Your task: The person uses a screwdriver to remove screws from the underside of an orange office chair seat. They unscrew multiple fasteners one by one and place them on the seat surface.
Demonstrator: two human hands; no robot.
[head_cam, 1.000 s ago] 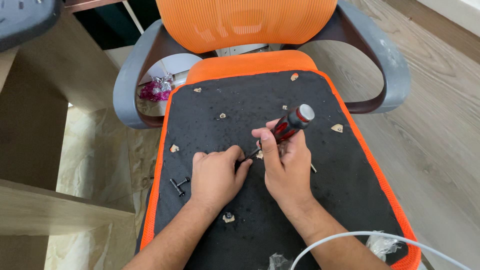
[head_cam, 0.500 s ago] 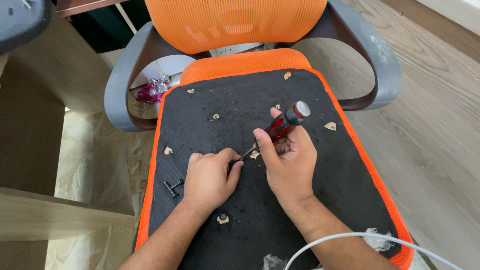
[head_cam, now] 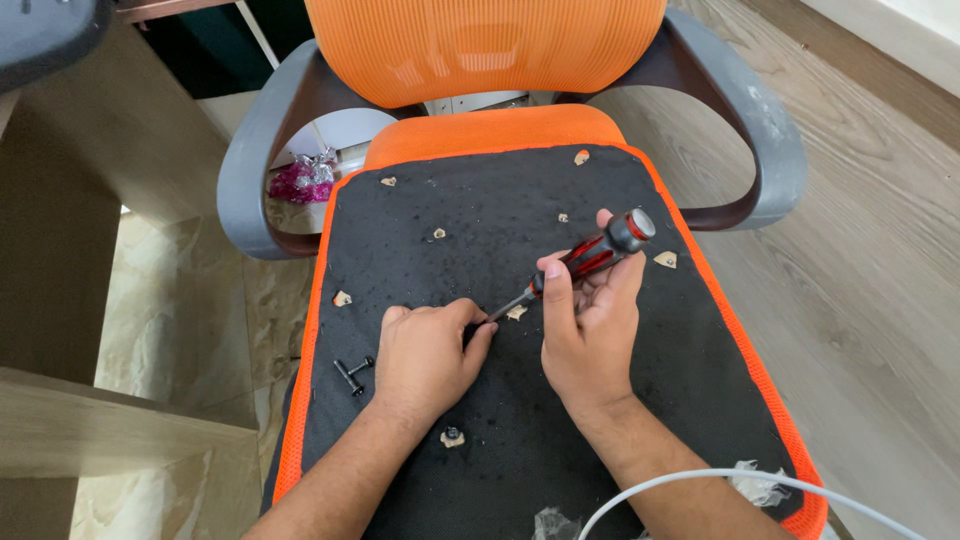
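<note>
1. The right hand grips the red-and-black handle of a screwdriver; its fingers are curled round the handle and the thumb lies along it.
2. The left hand is clenched, knuckles up, resting on the black seat underside, and its fingertips pinch at the screwdriver's tip.
3. Two black bolts lie just left of the left hand. A white cable crosses the right forearm.
4. The screwdriver slants down-left, with its grey cap uppermost.
</note>
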